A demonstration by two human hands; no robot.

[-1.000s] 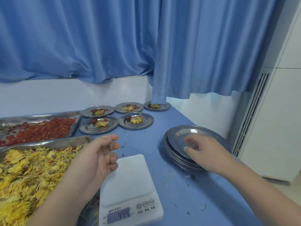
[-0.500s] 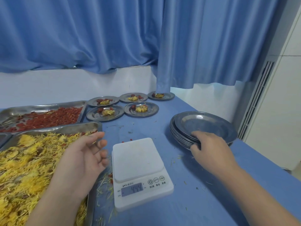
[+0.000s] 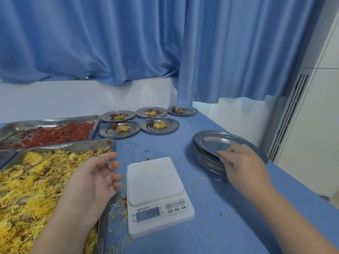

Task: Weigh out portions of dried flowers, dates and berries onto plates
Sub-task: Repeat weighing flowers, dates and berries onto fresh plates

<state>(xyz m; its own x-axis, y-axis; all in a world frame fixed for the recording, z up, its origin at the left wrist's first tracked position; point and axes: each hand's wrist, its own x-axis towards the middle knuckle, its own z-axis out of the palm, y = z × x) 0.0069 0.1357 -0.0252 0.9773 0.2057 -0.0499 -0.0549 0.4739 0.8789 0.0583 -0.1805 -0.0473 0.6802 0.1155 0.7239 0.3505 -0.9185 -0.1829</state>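
Note:
A white digital scale [image 3: 156,182] sits in front of me with nothing on its platform; its display reads 444. To its right stands a stack of metal plates [image 3: 207,156]. My right hand [image 3: 242,167] pinches the near rim of the top plate [image 3: 214,142], tilting it up off the stack. My left hand [image 3: 91,182] hovers with relaxed fingers, holding nothing, between the scale and a metal tray of yellow dried flowers [image 3: 27,184]. Behind that lies a tray of red berries [image 3: 55,134]. Several filled plates [image 3: 119,130] stand at the back.
The blue table [image 3: 211,226] is strewn with petal scraps and a few loose berries near the scale. Blue curtains [image 3: 128,43] hang behind. A white cabinet with a vent [image 3: 300,125] stands right of the table's edge.
My right hand has taken hold of the top plate's rim and lifted it at a tilt. The camera has come closer to the scale. My left hand stays hovering.

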